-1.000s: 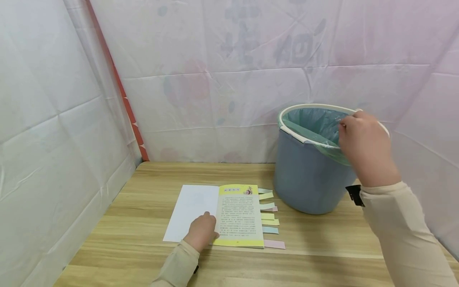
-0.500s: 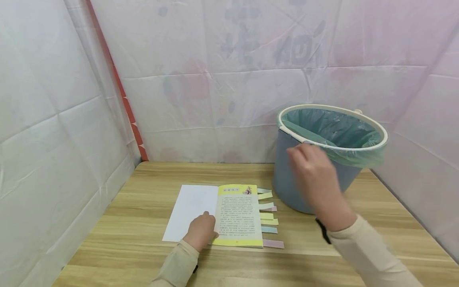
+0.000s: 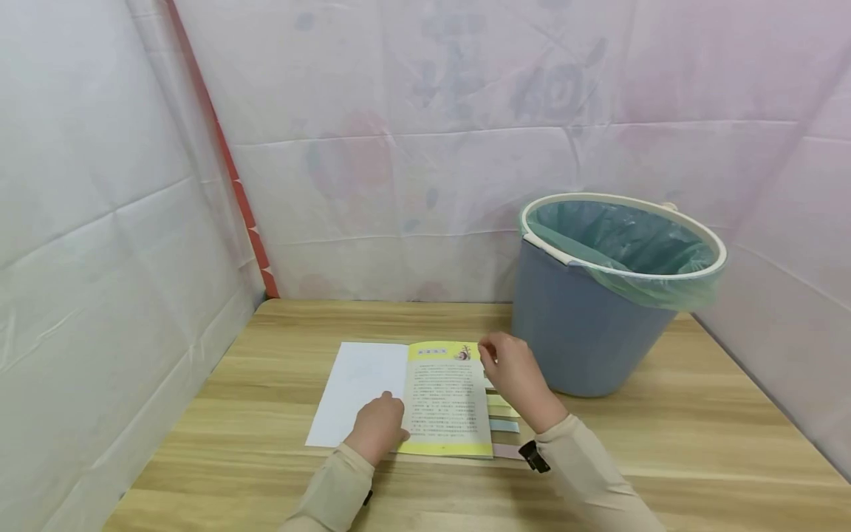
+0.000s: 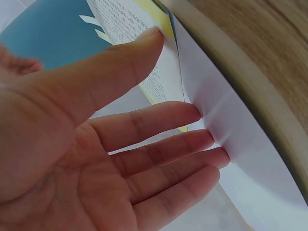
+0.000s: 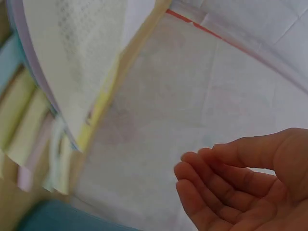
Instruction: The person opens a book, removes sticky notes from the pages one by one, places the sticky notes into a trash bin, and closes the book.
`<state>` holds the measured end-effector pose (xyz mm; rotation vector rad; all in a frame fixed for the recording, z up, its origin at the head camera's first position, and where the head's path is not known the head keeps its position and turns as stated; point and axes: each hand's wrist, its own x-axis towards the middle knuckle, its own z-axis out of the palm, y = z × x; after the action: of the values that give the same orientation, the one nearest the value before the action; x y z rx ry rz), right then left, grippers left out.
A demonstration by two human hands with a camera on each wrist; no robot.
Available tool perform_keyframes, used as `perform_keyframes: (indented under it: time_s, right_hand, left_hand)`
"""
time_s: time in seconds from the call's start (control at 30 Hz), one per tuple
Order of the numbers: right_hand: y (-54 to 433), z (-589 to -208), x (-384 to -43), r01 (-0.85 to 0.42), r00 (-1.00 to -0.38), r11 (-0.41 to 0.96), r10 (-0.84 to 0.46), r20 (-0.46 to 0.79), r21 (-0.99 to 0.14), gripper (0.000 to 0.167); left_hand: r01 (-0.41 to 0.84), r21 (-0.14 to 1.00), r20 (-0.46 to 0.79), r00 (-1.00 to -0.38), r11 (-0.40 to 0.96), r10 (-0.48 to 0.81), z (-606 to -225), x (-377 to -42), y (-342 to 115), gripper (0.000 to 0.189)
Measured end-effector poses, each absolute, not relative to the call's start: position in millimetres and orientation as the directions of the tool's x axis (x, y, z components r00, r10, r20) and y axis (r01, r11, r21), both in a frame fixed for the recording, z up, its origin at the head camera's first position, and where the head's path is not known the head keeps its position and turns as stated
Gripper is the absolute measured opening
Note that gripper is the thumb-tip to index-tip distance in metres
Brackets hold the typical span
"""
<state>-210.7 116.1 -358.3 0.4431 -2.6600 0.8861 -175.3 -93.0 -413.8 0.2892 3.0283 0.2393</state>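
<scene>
- The open book (image 3: 415, 395) lies flat on the table (image 3: 266, 473), its spine running away from the person.
- The left hand (image 3: 377, 427) rests on the book's near edge at the spine, fingers straight and relaxed, pressing the pages down.
- The right hand (image 3: 513, 377) hovers at the book's right edge, over the upper sticky tabs (image 3: 503, 425), fingers loosely curved and holding nothing.
- The tabs stick out rightward from the page edge, stacked one behind another, so the right hand is far nearer them.
- The lined bin (image 3: 585, 332) stands just right of the book, behind that hand.
</scene>
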Motion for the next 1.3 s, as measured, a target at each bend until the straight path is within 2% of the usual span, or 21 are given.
perform_keyframes:
  time_s: [0.17,0.4,0.5,0.73,0.87,1.13,1.2,1.3]
  right_hand:
    - [129,-379,-222,-0.181,-0.983,0.704,-0.118,0.139,-0.686,0.02]
    - [136,-395,-227,-0.015,-0.988,0.643,-0.128,-0.088,-0.766,0.03]
    - [135,-400,-229,0.017,-0.984,0.642,-0.128,-0.128,-0.767,0.041]
    - [135,-401,-228,-0.001,-0.984,0.631,-0.141,-0.114,-0.775,0.028]
    - [136,-399,-227,-0.035,-0.985,0.627,-0.154,-0.08,-0.779,0.026]
    - [130,-394,-229,0.064,-0.985,0.517,-0.103,-0.136,-0.854,0.041]
    - [128,-392,-228,0.083,-0.979,0.505,-0.12,-0.165,-0.859,0.038]
    - [125,-389,-225,0.102,-0.959,0.504,-0.179,-0.219,-0.858,0.026]
  left_hand:
    - [0.196,0.143,-0.068,-0.976,0.97,0.207,-416,-176,-91,0.033]
    - [0.194,0.153,-0.064,-0.977,0.969,0.205,-415,-177,-91,0.033]
    - [0.196,0.156,-0.058,-0.977,0.968,0.207,-417,-177,-91,0.032]
    - [0.186,0.167,-0.064,-0.978,0.968,0.199,-418,-177,-92,0.032]
    - [0.185,0.17,-0.06,-0.978,0.968,0.197,-416,-176,-92,0.032]
    - [0.187,0.166,-0.062,-0.978,0.968,0.199,-416,-178,-94,0.034]
    - [0.188,0.164,-0.062,-0.978,0.968,0.201,-417,-179,-95,0.037]
    - [0.201,0.168,-0.054,-0.976,0.965,0.213,-417,-180,-97,0.041]
